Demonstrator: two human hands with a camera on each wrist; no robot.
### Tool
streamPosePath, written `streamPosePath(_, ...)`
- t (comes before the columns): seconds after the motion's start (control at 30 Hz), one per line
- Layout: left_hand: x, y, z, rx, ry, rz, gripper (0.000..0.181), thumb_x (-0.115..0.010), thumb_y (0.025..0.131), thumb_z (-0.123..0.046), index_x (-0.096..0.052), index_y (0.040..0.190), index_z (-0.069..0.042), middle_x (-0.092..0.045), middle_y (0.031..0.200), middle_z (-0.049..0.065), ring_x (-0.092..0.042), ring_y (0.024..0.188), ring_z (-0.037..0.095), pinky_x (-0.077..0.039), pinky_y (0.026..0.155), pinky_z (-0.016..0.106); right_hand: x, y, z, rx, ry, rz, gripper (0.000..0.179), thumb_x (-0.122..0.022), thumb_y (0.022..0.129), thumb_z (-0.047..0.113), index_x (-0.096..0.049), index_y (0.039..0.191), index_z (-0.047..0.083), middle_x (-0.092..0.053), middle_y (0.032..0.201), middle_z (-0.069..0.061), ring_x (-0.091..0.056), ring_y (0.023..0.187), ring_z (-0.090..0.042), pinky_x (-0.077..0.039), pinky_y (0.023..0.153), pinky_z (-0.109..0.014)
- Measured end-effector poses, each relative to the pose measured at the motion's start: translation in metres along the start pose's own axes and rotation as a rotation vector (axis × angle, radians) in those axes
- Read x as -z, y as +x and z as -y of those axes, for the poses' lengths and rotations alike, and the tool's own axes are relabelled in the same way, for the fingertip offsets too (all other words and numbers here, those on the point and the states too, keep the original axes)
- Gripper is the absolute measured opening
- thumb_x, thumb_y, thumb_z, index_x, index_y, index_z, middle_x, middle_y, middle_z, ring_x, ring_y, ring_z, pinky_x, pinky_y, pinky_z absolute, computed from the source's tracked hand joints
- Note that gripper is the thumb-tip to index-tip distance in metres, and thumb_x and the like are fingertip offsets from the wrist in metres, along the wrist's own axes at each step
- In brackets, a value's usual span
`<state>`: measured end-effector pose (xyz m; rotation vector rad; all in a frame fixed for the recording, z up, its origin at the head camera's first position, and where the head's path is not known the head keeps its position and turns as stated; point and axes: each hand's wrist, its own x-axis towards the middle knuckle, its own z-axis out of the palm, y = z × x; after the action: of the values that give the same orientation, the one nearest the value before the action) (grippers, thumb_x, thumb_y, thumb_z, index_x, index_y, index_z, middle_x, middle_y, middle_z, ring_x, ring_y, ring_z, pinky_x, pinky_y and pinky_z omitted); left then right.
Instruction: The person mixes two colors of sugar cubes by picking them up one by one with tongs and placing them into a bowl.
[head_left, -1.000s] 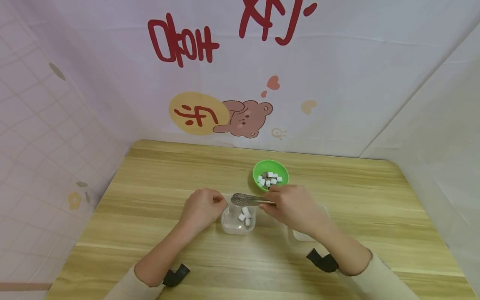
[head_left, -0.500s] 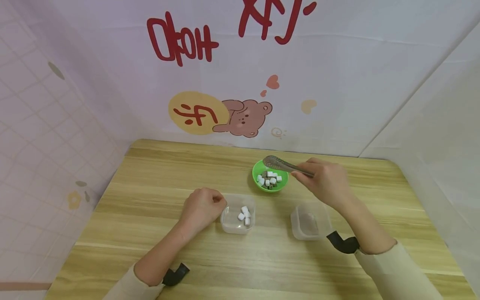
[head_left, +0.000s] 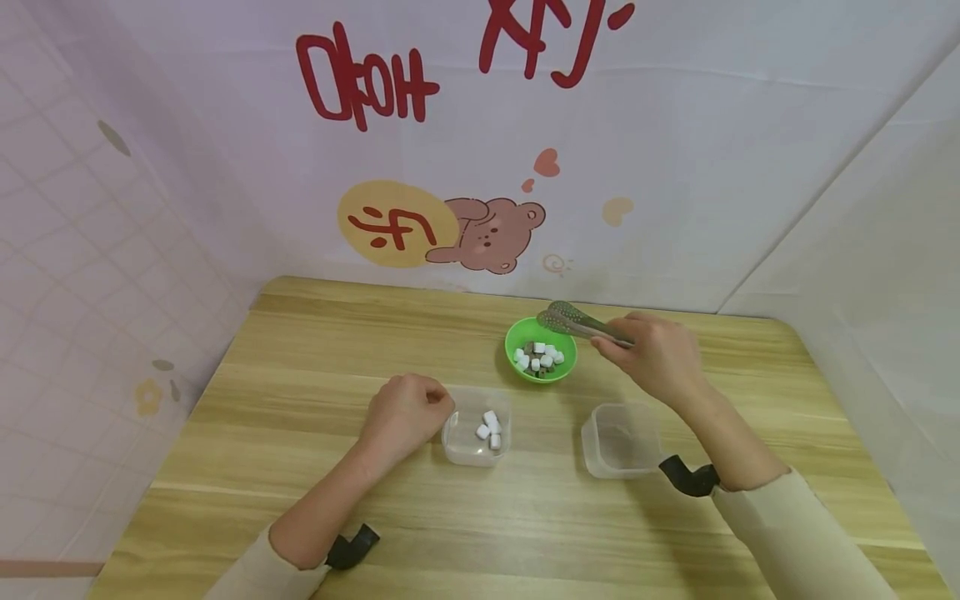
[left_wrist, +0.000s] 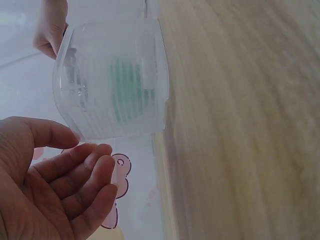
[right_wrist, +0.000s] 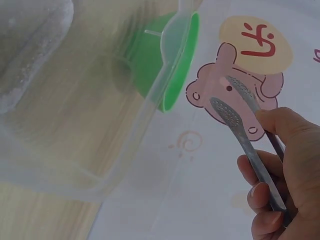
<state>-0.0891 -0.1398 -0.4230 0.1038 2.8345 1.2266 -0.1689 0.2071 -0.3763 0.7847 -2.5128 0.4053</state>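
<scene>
Between thumb and fingertips, my left hand (head_left: 408, 417) pinches the left rim of a clear plastic container (left_wrist: 110, 90), which holds several white cubes (head_left: 491, 429). My right hand (head_left: 660, 354) grips metal tongs (right_wrist: 250, 150) with perforated oval tips. Those tips stand a little apart with nothing between them, over the back right rim of a green bowl (head_left: 542, 329). Inside the bowl lie several white cubes (head_left: 546, 361) among grey-brown pieces (head_left: 528, 348).
A second clear plastic container (head_left: 622, 450) stands to the right, below my right forearm. All of it is on a wood-grain table (head_left: 480, 533), with a printed white cloth (head_left: 675, 150) hanging behind the back edge.
My right hand has carried the tongs from above the left container back and right to the bowl, where they have since spread apart. The left hand keeps its place at the rim.
</scene>
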Motion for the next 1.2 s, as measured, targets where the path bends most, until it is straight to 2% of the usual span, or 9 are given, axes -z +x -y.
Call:
streamPosePath(0.2,0.000,0.000,-0.001,-0.005,0.005,-0.007,0.018,-0.065,0.088,-0.014,-0.081,0.078,-0.015,-0.071,0.073,-0.008,-0.058,0.061,0.011,-0.047,0.059,0.033,0.005,0.000,0.003,0.010,0.010,-0.010,0.011,-0.084,0.083,0.021,-0.078,0.083,0.012,-0.067,0.071,0.001,-0.047,0.048,-0.011,-0.026,0.041,-0.029)
streamPosePath(0.33,0.000,0.001,0.000,-0.009,0.008,-0.009,0.018,-0.065,0.088,-0.014,-0.081,0.078,-0.016,-0.071,0.072,-0.008,-0.059,0.061,0.011,-0.047,0.058,0.033,0.009,0.001,0.010,0.050,0.019,-0.033,0.013,-0.084,0.081,0.023,-0.079,0.084,0.011,-0.068,0.072,0.001,-0.047,0.047,-0.010,-0.026,0.040,-0.028)
streamPosePath(0.57,-0.001,0.000,0.000,-0.010,0.008,-0.007,0.018,-0.065,0.088,-0.014,-0.082,0.080,-0.014,-0.071,0.072,-0.008,-0.058,0.059,0.011,-0.046,0.056,0.032,0.016,0.004,0.024,0.134,0.045,-0.060,0.014,-0.085,0.077,0.024,-0.080,0.086,0.014,-0.070,0.074,0.003,-0.059,0.052,-0.010,-0.031,0.041,-0.025)
streamPosePath(0.73,-0.001,0.000,0.000,-0.006,0.009,-0.007,0.018,-0.065,0.088,-0.013,-0.081,0.079,-0.015,-0.072,0.074,-0.008,-0.058,0.060,0.011,-0.047,0.058,0.032,0.020,0.006,0.032,0.220,0.096,-0.027,0.015,-0.086,0.078,0.024,-0.078,0.085,0.014,-0.071,0.077,0.005,-0.059,0.055,-0.006,-0.038,0.044,-0.024)
streamPosePath(1.0,-0.001,0.001,-0.001,0.000,0.014,-0.011,0.018,-0.066,0.087,-0.013,-0.081,0.078,-0.017,-0.071,0.073,-0.008,-0.058,0.060,0.011,-0.045,0.056,0.033,0.026,0.005,0.048,0.325,0.100,0.034,0.019,-0.085,0.079,0.029,-0.080,0.091,0.014,-0.070,0.079,0.008,-0.058,0.056,-0.005,-0.041,0.046,-0.022)
streamPosePath(1.2,-0.001,0.001,-0.001,0.003,0.006,-0.010,0.018,-0.065,0.087,-0.013,-0.081,0.078,-0.016,-0.072,0.074,-0.008,-0.058,0.060,0.011,-0.046,0.056,0.033,0.024,0.005,0.061,0.383,0.102,0.099,0.020,-0.087,0.078,0.030,-0.079,0.088,0.015,-0.069,0.078,0.009,-0.055,0.059,0.000,-0.042,0.048,-0.019)
